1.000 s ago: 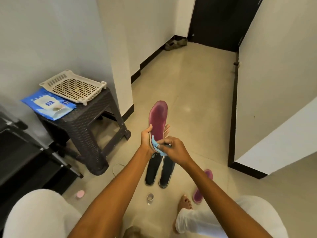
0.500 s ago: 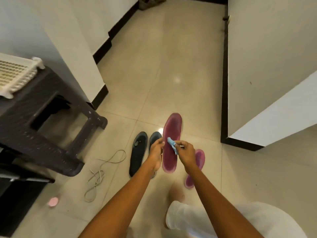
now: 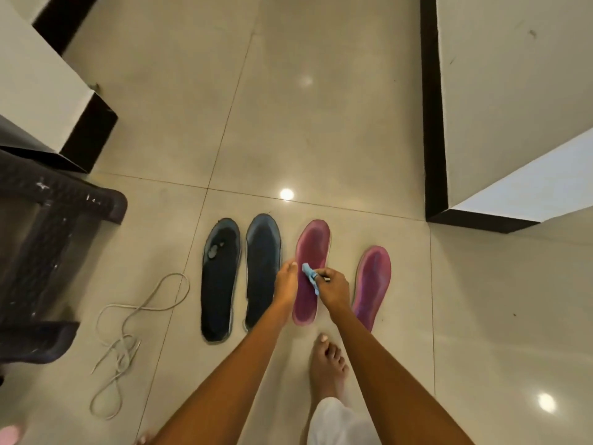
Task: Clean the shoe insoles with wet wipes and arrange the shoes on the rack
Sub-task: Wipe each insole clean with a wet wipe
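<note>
Four insoles flat on floor in row, toes away – two dark, two purple. Landmark: purple insole (image 3: 312, 252) under hands. Second purple insole (image 3: 373, 284) just right of it; dark pair (image 3: 263, 261) just left; loose laces (image 3: 128, 332) well left, near dark stool (image 3: 48, 252). Left hand (image 3: 285, 282) on landmark's left edge, grip unclear. Right hand (image 3: 333, 287) pinching bunched blue wipe (image 3: 310, 277) over its middle. Likely light, thin, floppy foam – best pinned at edge or lifted at heel. No readable brand or writing anywhere.

Purple insole (image 3: 310, 271) lowered to floor (beside its mate (image 3: 372, 284)), hands following
</note>
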`<state>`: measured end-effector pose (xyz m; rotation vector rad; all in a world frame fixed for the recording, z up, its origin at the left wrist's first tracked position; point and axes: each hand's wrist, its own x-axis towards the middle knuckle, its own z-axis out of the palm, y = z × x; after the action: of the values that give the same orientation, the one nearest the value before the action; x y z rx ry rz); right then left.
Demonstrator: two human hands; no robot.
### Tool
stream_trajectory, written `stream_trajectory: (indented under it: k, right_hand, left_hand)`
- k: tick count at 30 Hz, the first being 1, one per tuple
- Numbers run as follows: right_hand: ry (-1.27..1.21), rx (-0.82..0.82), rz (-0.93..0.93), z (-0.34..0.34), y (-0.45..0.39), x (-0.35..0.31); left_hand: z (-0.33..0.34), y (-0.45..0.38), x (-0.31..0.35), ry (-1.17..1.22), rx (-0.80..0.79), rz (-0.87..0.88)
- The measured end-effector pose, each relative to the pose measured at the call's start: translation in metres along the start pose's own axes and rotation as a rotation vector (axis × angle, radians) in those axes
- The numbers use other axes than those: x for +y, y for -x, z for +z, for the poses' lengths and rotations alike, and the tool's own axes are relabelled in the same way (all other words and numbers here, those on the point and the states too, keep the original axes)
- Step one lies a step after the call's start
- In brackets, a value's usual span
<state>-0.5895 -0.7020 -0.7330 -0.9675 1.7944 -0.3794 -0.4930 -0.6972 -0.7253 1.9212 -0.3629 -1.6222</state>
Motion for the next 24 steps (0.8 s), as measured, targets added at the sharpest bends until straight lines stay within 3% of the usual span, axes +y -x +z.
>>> stream_trajectory:
  k: [5,8,12,16,20,24]
  right_hand:
    - [0.013,-0.076,0.014,0.003,-0.017,-0.007]
    - [-0.046,-0.042,0.02,0.001,-0.017,-0.006]
    - [-0.142,0.138,0.032,-0.009,-0.007,-0.002]
    - [-0.353,0.392,0.194,-0.034,0.003,0.014]
    - [-0.432,0.545,0.299,-0.059,-0.009,0.036]
    - [-0.426,0.557,0.366,-0.075,-0.037,0.071]
  left_hand:
    - [0.003,-0.025,-0.004,-0.142,0.032,0.03]
    - [0.003,-0.03,-0.01,-0.225,0.029,0.063]
    - [0.005,-0.005,-0.006,-0.361,0.032,0.212]
    - [0.032,0.019,-0.01,-0.41,-0.044,0.299]
    - [0.078,0.014,-0.014,-0.477,-0.175,0.207]
    - [0.124,-0.01,-0.022,-0.432,-0.132,0.099]
